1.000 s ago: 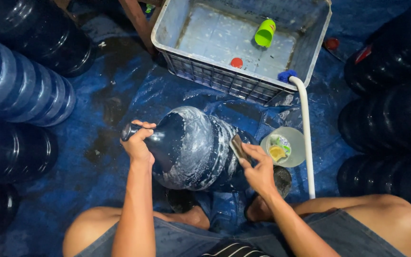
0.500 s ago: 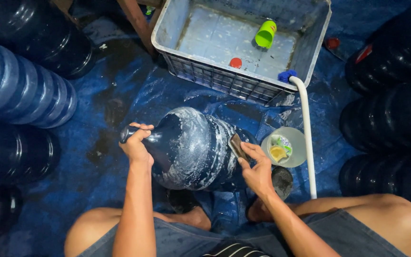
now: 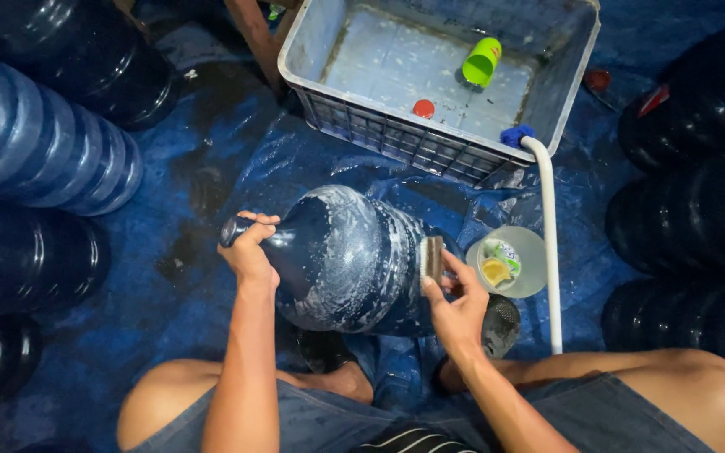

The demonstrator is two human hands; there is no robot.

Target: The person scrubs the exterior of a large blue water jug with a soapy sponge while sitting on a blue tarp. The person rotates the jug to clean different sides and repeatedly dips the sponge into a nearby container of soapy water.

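A large dark blue water jug (image 3: pixel 346 260), streaked with white soap foam, lies on its side in front of me on a wet blue tarp (image 3: pixel 203 168). My left hand (image 3: pixel 249 247) grips the jug's neck at the left. My right hand (image 3: pixel 455 306) holds a small scrubbing pad (image 3: pixel 432 256) pressed against the jug's soapy right side, near its base.
A grey plastic crate (image 3: pixel 413 138) holding water, a green cup (image 3: pixel 482 60) and a red cap (image 3: pixel 423 108) stands beyond the jug. A white hose (image 3: pixel 547 226) runs from it past a small bowl (image 3: pixel 529 273) with sponges. Several blue jugs (image 3: pixel 35 143) lie left and right. Another person's leg (image 3: pixel 253 33) is at the top.
My right hand has slid the scrubbing pad slightly along the jug's side. My left hand keeps its grip on the neck; the jug has barely shifted.
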